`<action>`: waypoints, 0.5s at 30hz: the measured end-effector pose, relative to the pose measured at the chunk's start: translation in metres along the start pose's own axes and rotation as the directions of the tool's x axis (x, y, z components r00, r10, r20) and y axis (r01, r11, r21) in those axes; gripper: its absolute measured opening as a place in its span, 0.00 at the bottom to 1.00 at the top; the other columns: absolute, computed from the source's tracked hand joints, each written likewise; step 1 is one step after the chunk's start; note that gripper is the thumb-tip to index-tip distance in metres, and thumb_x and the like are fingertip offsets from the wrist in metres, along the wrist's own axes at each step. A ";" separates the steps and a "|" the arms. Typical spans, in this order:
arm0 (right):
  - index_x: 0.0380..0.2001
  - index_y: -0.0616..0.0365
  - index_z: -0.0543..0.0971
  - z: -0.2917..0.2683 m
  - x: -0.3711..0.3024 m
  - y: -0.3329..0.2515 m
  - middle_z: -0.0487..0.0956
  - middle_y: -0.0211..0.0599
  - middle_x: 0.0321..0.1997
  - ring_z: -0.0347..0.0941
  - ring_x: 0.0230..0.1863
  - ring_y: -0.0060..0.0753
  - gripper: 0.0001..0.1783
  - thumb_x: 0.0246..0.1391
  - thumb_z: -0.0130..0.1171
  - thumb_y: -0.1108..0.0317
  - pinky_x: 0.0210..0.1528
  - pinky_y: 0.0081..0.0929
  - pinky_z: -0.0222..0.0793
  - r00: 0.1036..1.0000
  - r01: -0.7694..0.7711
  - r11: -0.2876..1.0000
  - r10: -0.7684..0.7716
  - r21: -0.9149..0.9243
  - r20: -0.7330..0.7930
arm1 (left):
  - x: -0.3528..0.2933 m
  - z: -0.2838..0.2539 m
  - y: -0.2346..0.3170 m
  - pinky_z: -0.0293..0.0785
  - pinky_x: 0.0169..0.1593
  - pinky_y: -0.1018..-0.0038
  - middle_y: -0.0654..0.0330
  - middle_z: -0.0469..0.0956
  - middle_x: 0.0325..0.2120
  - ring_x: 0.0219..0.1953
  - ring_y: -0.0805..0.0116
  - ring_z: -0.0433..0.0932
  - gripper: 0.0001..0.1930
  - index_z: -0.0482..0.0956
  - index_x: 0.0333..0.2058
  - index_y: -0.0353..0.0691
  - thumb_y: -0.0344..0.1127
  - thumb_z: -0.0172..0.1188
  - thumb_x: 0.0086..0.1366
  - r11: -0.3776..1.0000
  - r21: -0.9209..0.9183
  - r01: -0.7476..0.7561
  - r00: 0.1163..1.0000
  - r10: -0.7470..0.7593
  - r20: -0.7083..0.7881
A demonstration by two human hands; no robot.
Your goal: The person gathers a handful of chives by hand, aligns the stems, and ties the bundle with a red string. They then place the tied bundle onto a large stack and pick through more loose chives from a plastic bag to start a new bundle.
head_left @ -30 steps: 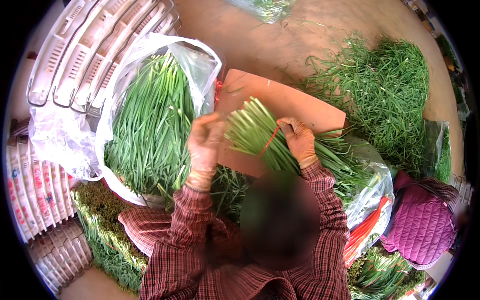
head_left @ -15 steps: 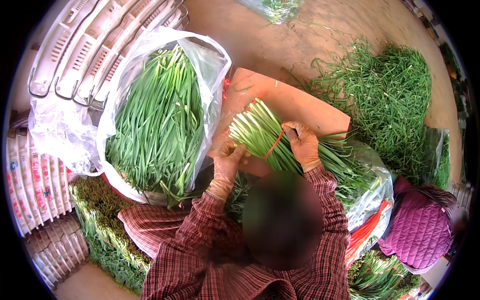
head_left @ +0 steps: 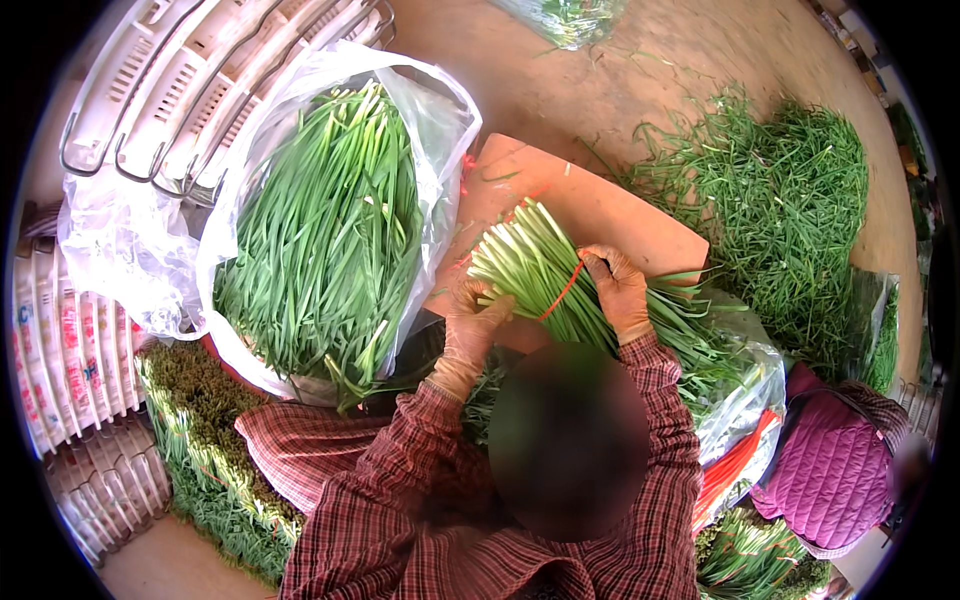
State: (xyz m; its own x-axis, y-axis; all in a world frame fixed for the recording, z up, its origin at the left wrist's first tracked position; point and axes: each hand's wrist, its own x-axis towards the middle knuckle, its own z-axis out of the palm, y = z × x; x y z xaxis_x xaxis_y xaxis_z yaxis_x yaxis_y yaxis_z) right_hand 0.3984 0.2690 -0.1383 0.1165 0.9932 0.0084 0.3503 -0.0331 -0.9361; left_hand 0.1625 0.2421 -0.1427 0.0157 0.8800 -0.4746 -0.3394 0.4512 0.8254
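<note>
A bunch of green stalks (head_left: 545,262) lies between the two hands, slantwise over a reddish-brown board (head_left: 625,218), its pale cut ends toward the upper left and its leaves running off to the lower right. A red tie (head_left: 566,291) crosses it a little behind the pale ends. The left hand (head_left: 474,325) is at the lower left of the bunch, just beside the pale ends, fingers bent and thumb pointing toward the stalks; whether it grips any of them cannot be told. The right hand (head_left: 617,290) is on the opposite side, closed on the upper right edge of the bunch, with thumb and forefinger at the upper end of the tie; whether the tie itself is pinched cannot be determined. The leaves pass below the right hand and spread over clear plastic (head_left: 748,395) at the right forearm, near a bundle of red strips (head_left: 728,472). A dark, blurred round shape (head_left: 570,445) hides part of the bunch's lower side. To the left of the left hand, and apart from it, stands an open white plastic bag (head_left: 447,130) filled with long green leaves (head_left: 325,225). A heap of loose greens (head_left: 785,220) lies on the floor beyond the board.
</note>
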 end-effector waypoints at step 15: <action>0.41 0.59 0.82 -0.003 0.006 -0.003 0.84 0.33 0.40 0.78 0.44 0.25 0.05 0.63 0.61 0.72 0.51 0.27 0.73 0.999 -0.021 0.999 0.022 -0.030 0.037 | 0.008 -0.001 -0.006 0.76 0.32 0.76 0.61 0.78 0.32 0.29 0.74 0.77 0.11 0.73 0.39 0.42 0.27 0.68 0.64 0.995 -0.007 -0.095 0.991 0.095 0.090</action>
State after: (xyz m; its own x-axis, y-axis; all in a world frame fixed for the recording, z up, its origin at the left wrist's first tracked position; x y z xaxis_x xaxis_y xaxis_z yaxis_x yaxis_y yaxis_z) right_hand 0.4011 0.2749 -0.1345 0.0902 0.9956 -0.0255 0.3756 -0.0577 -0.9250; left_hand 0.1635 0.2464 -0.1525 0.0679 0.9287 -0.3645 -0.3462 0.3646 0.8644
